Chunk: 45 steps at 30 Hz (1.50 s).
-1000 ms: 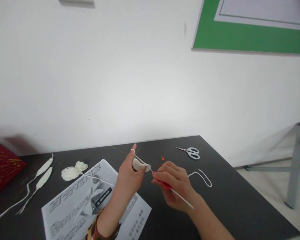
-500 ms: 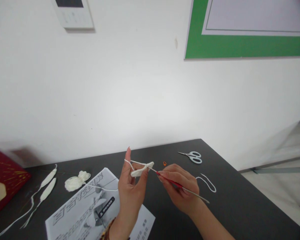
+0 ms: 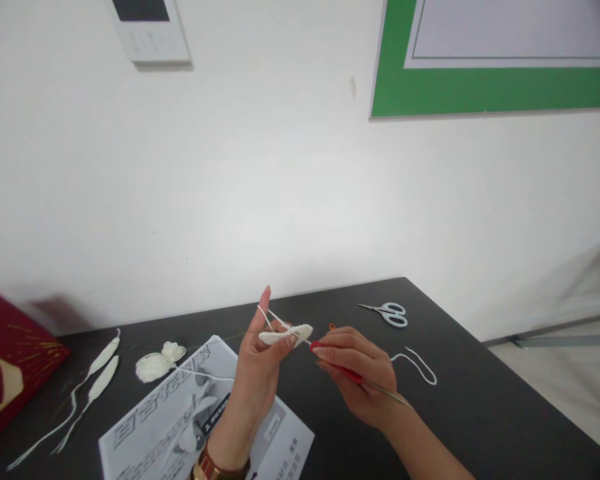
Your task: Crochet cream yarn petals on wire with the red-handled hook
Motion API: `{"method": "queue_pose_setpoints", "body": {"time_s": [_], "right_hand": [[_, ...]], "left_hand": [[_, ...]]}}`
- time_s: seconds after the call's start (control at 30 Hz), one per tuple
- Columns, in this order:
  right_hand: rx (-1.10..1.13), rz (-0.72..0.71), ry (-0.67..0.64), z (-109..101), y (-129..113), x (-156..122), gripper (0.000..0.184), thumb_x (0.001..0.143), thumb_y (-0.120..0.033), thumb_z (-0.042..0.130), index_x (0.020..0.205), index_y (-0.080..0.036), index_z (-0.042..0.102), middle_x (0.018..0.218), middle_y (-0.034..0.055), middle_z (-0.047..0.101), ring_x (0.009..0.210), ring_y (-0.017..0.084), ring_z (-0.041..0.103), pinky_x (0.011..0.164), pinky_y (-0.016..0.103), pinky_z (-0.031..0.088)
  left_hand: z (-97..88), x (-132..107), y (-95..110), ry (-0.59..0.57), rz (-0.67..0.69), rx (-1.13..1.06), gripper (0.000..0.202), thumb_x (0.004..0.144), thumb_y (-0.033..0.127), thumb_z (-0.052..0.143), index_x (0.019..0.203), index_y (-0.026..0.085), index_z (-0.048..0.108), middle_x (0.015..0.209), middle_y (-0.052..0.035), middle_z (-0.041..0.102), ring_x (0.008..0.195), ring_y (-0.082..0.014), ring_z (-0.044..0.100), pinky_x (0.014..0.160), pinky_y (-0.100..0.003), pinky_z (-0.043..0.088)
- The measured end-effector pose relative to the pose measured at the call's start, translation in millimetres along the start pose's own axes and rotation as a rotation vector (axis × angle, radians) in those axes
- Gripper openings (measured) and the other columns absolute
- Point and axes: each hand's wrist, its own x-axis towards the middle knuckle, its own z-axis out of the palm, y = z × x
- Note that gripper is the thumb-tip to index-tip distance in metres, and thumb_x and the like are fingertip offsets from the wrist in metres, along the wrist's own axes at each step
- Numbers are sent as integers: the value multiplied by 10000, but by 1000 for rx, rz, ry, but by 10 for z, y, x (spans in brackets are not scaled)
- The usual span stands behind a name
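My left hand is raised over the black table, pinching a small white crocheted piece between thumb and fingers. White yarn runs over its upright forefinger. My right hand is closed on a red-handled crochet hook, whose tip meets the white piece. A loose yarn tail lies on the table right of that hand.
A printed instruction sheet lies under my left wrist. A small ball of white yarn and two finished white petals lie to the left. Scissors rest at the back right. A red box is at far left.
The view tilted up, then steadied. My left forefinger leaned a little to the right and the white piece turned flatter. The hook stays at the piece.
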Motion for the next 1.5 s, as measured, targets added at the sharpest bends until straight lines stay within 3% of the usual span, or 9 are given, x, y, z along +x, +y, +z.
{"method": "queue_pose_setpoints", "body": {"time_s": [0.17, 0.33, 0.5, 0.57, 0.63, 0.87, 1.03, 1.2, 1.5], "right_hand": [[31, 80, 2, 0, -31, 22, 274, 782, -43, 580, 982, -213, 660, 879, 74, 685, 789, 172, 634, 750, 343, 532], [-43, 36, -2, 25, -34, 19, 299, 777, -35, 571, 1016, -200, 641, 867, 76, 685, 782, 173, 633, 751, 340, 532], [-156, -71, 3, 42, 0, -34, 382, 759, -11, 578, 1091, -199, 604, 892, 86, 687, 778, 174, 626, 675, 315, 539], [-175, -100, -3, 39, -2, -38, 393, 750, -7, 586, 1095, -195, 600, 892, 89, 692, 778, 177, 628, 671, 314, 543], [-162, -98, 5, 29, -21, -25, 398, 742, 0, 592, 1088, -195, 602, 879, 87, 693, 766, 175, 628, 665, 314, 544], [-103, -87, 33, -11, -100, 31, 397, 725, 13, 594, 1067, -189, 615, 852, 90, 686, 742, 174, 622, 643, 312, 536], [-80, -33, 49, -18, -118, 29, 354, 747, -16, 582, 1039, -208, 631, 829, 78, 678, 720, 171, 619, 625, 307, 531], [-91, -56, 35, -22, -121, 29, 370, 740, -19, 591, 1056, -210, 622, 828, 82, 680, 718, 174, 615, 612, 306, 530], [-90, -68, 47, -6, -129, 29, 361, 738, -16, 594, 1046, -200, 628, 819, 79, 684, 719, 174, 620, 623, 310, 532]], "left_hand": [[36, -4, 19, 69, 179, 192, 861, 693, 223, 715, 1416, 305, 253, 658, 78, 533, 652, -81, 547, 655, -203, 472], [56, -6, 4, 46, 176, 224, 849, 746, 247, 670, 1432, 326, 175, 697, 72, 563, 623, -78, 547, 696, -233, 478], [-18, 21, -47, 10, 283, 425, 780, 777, 219, 637, 1430, 276, 215, 912, -8, 611, 902, -149, 580, 872, -316, 459], [-54, 20, -54, -20, 335, 458, 751, 785, 207, 626, 1422, 289, 237, 1099, -56, 587, 1004, -172, 560, 900, -341, 456], [-85, 11, -43, -71, 370, 474, 729, 793, 196, 614, 1417, 295, 250, 1158, -75, 576, 1026, -183, 561, 909, -361, 456], [-47, -47, 16, -35, 432, 465, 690, 802, 201, 607, 1408, 285, 287, 881, -12, 647, 812, -144, 604, 811, -311, 488], [46, -103, 23, 87, 462, 437, 648, 783, 257, 628, 1376, 276, 366, 834, -5, 642, 763, -142, 594, 754, -288, 498], [19, -108, 29, 172, 396, 510, 602, 786, 252, 624, 1348, 281, 410, 801, 17, 585, 736, -113, 546, 606, -185, 475], [75, -130, 34, 269, 384, 538, 575, 789, 266, 624, 1333, 253, 437, 759, 27, 528, 706, -103, 510, 562, -161, 442]]}}
